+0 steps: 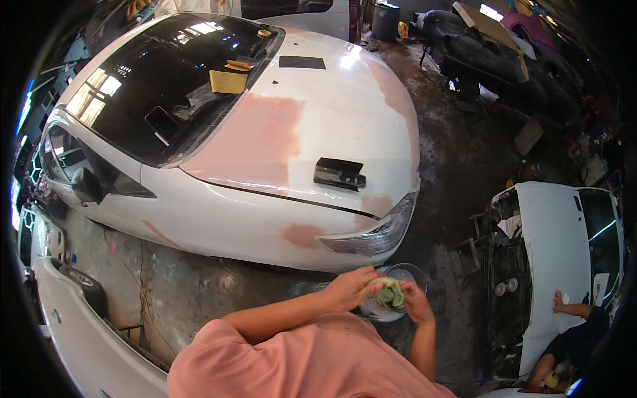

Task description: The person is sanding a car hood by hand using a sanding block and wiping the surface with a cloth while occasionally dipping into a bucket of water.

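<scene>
a: what's in hand just now?

b: my guess is folding or wringing. the left hand (358, 286) grips one side of a pale green cloth (393, 294), and the right hand (418, 304) has its fingers on the other. so both are grasping it, near the front corner of the white car (245, 225).

a: over something?

b: seen from above, it lines up over a round basin (385, 318); i can't tell whether they touch, or whether the cloth is wet.

a: and what would the next move call for?

b: i'd say a firm, even hold from both sides, with the cloth over the basin so any drips land there.

a: surfaces, then, left to right?

b: a smooth pale car (86, 331) at the far left; then the windshield (179, 73), dark and mirror-glossy, with a yellow sheet (227, 82) near its base. on the white hood (345, 106), a matt pink patch (255, 132) with blurred edges, then a black curved piece (338, 174), scuffed pale.

a: further right?

b: the clear headlight (375, 235), long and pointed, then a broad white panel (551, 232) with a co-worker's hand (557, 302) against it.
</scene>
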{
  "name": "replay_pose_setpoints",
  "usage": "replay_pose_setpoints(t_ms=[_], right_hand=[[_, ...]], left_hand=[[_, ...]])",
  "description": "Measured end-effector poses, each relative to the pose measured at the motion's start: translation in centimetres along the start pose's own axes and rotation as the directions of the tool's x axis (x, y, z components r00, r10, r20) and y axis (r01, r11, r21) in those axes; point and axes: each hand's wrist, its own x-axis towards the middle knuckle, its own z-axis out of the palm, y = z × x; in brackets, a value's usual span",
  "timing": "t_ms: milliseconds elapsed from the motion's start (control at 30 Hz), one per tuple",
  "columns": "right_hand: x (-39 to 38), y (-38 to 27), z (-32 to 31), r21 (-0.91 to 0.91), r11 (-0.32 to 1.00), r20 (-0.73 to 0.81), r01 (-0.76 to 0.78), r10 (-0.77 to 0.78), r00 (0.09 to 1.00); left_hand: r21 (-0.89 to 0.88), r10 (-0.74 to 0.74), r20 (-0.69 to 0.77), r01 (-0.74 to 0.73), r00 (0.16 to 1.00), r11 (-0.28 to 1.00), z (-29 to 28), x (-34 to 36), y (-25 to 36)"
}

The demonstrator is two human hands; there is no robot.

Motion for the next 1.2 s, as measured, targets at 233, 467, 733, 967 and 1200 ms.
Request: replay_pose_setpoints(t_ms=[233,467,733,967,1200], right_hand=[[4.2,7.3,9.1,-0.524,0.829,-0.142,-0.195,0.141,0.98],[5.5,7.7,21.4,-0.575,0.818,-0.116,-0.008,-0.072,0.991],[3.8,8.9,31.8,-0.011,0.963,-0.168,-0.271,0.265,0.949],[2.1,4.0,41.8,0.751,0.633,0.37,-0.188,-0.168,0.914],[4.8,-3.8,43.0,0.57,0.799,0.136,-0.191,0.138,0.981]], left_hand=[[-0.22,-0.042,-0.039,0.032,0.998,0.975,-5.6,-11.1,1.5],[-0.287,-0.392,-0.337,0.303,0.856,0.909,-10.1,-22.7,2.1],[-0.668,-0.385,-0.234,0.141,0.893,0.731,-15.2,-27.7,3.6],[-0.975,-0.301,-0.202,-0.164,0.932,0.149,-17.1,-26.8,1.5],[-0.968,-0.576,-0.171,-0.026,0.799,0.251,-20.2,-29.3,-8.6]])
